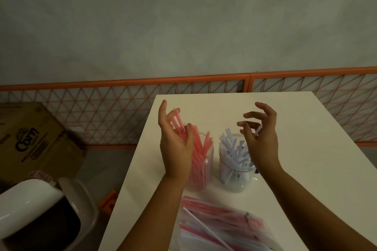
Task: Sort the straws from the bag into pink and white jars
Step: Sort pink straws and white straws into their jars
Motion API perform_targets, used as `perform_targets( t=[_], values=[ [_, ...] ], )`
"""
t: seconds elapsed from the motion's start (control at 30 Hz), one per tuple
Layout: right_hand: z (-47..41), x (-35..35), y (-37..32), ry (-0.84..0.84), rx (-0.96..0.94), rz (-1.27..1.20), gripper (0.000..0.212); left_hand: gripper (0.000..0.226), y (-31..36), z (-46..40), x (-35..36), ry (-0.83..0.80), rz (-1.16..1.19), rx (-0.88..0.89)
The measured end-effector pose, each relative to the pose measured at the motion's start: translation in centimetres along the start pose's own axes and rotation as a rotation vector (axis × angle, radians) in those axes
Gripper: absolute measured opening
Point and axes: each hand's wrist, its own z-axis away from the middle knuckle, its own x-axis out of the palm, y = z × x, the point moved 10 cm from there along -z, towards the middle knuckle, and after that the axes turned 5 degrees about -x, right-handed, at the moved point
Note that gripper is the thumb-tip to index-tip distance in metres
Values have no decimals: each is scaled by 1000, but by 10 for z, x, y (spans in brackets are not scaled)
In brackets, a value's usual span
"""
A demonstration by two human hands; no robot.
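Straws: pink jar (201,169) holds pink, white jar (236,171) white.

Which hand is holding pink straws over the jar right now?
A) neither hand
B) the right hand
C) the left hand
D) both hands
C: the left hand curls its fingers round a bunch of pink straws at the pink jar, while the right hand is over the white jar, with no pink in it.

Dim, flat indoor light — the white table (285,128) is the brightest surface, with faint soft shadows. Beyond the table the orange fence (122,82) bows from wide-angle distortion — everything slightly soft.
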Motion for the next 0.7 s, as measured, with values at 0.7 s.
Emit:
perform_targets(
  t=[0.7],
  values=[
    [50,36,8,-453,-351,837,60,41,12,16,5,-25,-208,153]
  ],
)
